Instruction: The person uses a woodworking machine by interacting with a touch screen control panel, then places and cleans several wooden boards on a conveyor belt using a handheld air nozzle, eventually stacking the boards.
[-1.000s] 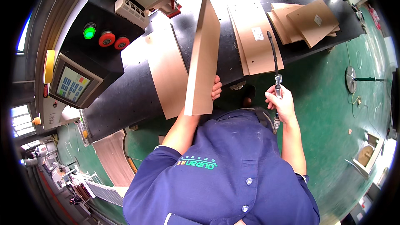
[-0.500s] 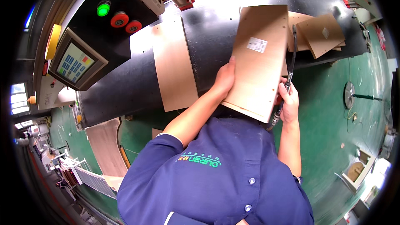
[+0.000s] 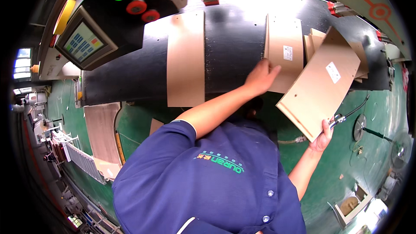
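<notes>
My right hand (image 3: 321,138) grips the lower corner of a tilted light-brown wooden board (image 3: 320,84) with a white label. A slim air blow gun (image 3: 340,120) with a black nozzle is in that same hand, partly hidden behind the board. My left hand (image 3: 261,78) is at the near left part of another labelled board (image 3: 284,56) on the black table. Its thumb stands apart from its fingers and nothing shows in it; whether it touches the board I cannot tell.
A plain board (image 3: 186,60) lies left on the black table (image 3: 234,30). More boards (image 3: 360,56) are stacked at the right. A control panel with a touchscreen (image 3: 82,41) stands at the left. A hose (image 3: 288,141) hangs near my waist, above the green floor (image 3: 268,112).
The board in my right hand has swung right and tilted, away from my left hand, uncovering another labelled board on the table. My left hand has let go and moved right. The blow gun has moved right.
</notes>
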A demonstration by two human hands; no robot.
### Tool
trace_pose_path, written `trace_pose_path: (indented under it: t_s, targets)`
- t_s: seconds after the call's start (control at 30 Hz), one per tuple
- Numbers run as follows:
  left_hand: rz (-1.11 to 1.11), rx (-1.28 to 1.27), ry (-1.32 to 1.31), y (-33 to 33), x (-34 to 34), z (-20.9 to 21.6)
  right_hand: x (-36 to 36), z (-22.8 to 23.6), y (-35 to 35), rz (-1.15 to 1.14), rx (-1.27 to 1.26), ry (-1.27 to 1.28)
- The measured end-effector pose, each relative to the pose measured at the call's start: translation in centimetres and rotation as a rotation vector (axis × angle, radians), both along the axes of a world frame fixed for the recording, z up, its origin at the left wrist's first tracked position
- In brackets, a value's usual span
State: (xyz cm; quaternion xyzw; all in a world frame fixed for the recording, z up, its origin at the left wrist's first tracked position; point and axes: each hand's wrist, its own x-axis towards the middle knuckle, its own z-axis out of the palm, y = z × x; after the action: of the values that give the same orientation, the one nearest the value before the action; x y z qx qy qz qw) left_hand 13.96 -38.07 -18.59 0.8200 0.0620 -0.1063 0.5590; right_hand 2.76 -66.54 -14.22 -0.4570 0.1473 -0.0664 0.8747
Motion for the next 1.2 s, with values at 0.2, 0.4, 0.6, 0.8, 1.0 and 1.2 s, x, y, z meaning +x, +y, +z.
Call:
trace_pose_path:
  t_s: [0.2,0.4,0.6,0.8,1.0,1.2]
  targets:
    - [-0.03,0.507,-0.154,0.2,1.4,-3.6,6.0,-3.3,-7.6,-0.14,0.02,-0.025]
    - [-0.111,0.619,-0.246,-0.4,1.4,-5.9,10.6,-5.9,-12.0,-0.174,-0.004,0.046]
    - [-0.07,0.571,-0.236,-0.9,1.1,-4.9,13.2,-8.9,-14.7,-0.19,0.038,0.068]
    - [0.08,0.347,-0.136,-1.5,1.5,-5.1,16.6,-6.7,-13.1,-0.216,-0.189,0.232]
    - [0.25,0.159,0.109,0.9,1.5,-7.3,18.3,-7.1,-12.4,-0.205,-0.366,0.308]
    - [0.427,-0.144,0.323,6.3,-2.4,-5.2,15.8,-4.4,-10.6,-0.337,-0.417,0.292]
